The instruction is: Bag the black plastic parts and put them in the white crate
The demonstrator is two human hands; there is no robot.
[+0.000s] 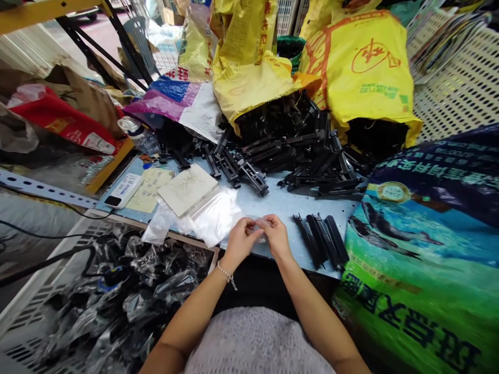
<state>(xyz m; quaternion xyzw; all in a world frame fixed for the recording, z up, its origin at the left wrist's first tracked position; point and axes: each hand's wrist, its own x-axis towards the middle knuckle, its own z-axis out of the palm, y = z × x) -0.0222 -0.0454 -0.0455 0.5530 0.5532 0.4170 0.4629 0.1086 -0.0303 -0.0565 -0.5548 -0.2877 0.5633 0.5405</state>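
Observation:
My left hand (241, 239) and my right hand (274, 234) meet over the front edge of the blue table (278, 197), fingers pinched together on a clear plastic bag (258, 228). The bag is thin and partly hidden by the fingers. Left of my hands lies a stack of clear plastic bags (216, 215), with a worn pale block (187, 189) resting on it. To the right, several long black plastic parts (322, 240) lie side by side on the table.
A heap of black plastic parts (312, 156) spills from yellow sacks (366, 67) at the back. A white crate (23, 332) at lower left holds bagged black parts (128, 296). A large blue-green sack (429, 249) stands right. A white device (123, 191) lies on the table's left.

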